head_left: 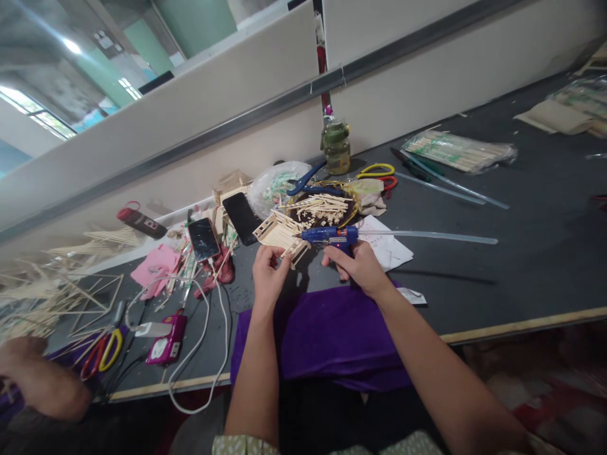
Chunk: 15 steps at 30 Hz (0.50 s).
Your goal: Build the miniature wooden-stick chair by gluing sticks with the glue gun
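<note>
My left hand [269, 273] pinches the near edge of a small model made of thin wooden sticks [279, 232], held tilted above the table. In my right hand [355, 264] is a blue hot glue gun [329, 236], gripped by its handle. Its nozzle points left and meets the model's right side; I cannot tell if it touches. A long clear glue stick [427, 236] sticks out of the gun's back. Behind the model lies a round tray [351, 215] with short cut sticks [327, 205]. Purple cloth [332, 341] covers the table edge below my hands.
Blue-handled pliers [303, 183], yellow-and-red scissors [379, 170] and a green-lidded jar [336, 148] stand behind. Phones [241, 217], a pink power adapter [167, 340] and white cable [222, 341] lie left. Another person's arm [42, 379] is at far left. Packed sticks [459, 151] lie right.
</note>
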Tool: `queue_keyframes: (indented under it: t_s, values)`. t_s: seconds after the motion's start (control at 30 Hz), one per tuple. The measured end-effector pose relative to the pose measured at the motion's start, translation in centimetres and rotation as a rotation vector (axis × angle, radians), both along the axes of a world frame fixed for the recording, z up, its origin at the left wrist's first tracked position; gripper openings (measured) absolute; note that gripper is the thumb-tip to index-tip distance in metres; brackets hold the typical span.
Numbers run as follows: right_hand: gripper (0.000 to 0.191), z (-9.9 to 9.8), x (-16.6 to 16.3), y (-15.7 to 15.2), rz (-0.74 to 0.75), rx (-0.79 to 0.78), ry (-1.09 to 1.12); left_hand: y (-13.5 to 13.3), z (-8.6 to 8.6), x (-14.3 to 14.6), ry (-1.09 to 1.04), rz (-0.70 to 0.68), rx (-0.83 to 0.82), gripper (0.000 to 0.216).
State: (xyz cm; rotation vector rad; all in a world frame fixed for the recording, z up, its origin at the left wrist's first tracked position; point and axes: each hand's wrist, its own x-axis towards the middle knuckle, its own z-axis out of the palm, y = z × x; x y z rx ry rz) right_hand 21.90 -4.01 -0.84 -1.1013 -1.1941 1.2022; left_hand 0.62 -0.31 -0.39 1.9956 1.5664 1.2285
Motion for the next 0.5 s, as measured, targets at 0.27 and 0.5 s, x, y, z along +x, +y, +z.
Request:
queue_keyframes:
  t_s: [0.27,0.5]
  values:
    - [0.044,-0.15,0.02,0.00,-0.008,0.011,0.006,0.01,-0.21,-0.31,0.002,-0.017,-0.008,0.012]
    - [0.042,-0.42,0.09,0.19,-0.069,0.012,0.086,-0.22,-0.05,-0.87,-0.123,-0.074,-0.047,0.033]
